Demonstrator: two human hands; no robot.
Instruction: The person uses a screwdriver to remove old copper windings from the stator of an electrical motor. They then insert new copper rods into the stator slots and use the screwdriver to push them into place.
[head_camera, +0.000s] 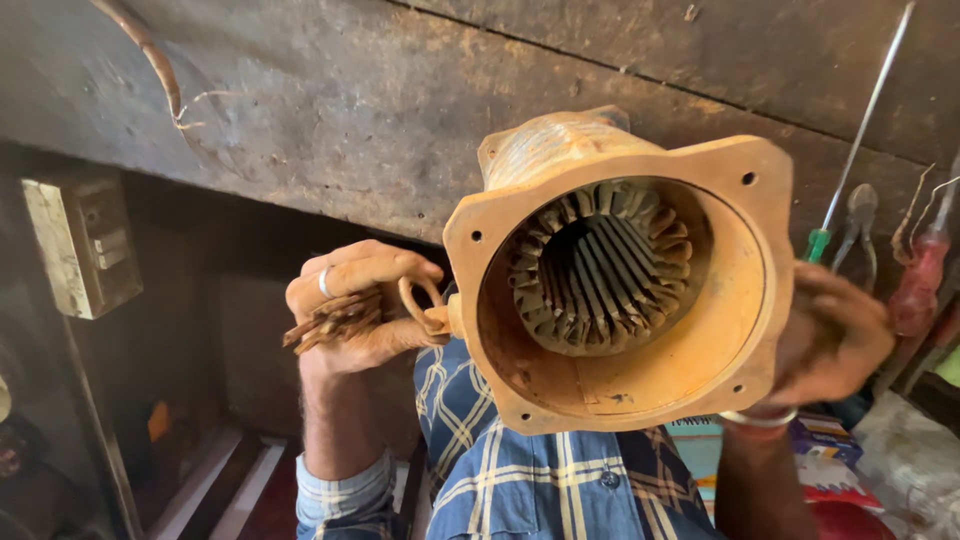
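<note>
L hand (355, 305): raised, back toward cam, fist clenched on a bundle of brown sticks (325, 322); ring on one finger; touches the small loop at housing's side.
R hand (835, 335): blurred, cupped on housing's right rim, fingers pressed to flange, gripping it.
Motor housing (610, 285): orange-rust casing, held up between both hands, open end to cam, slotted stator core inside.
Hidden: rear of housing, R palm; sticks' far ends inside fist.
Bkgd: screwdriver (860, 135), pliers (858, 235) on wall.
</note>
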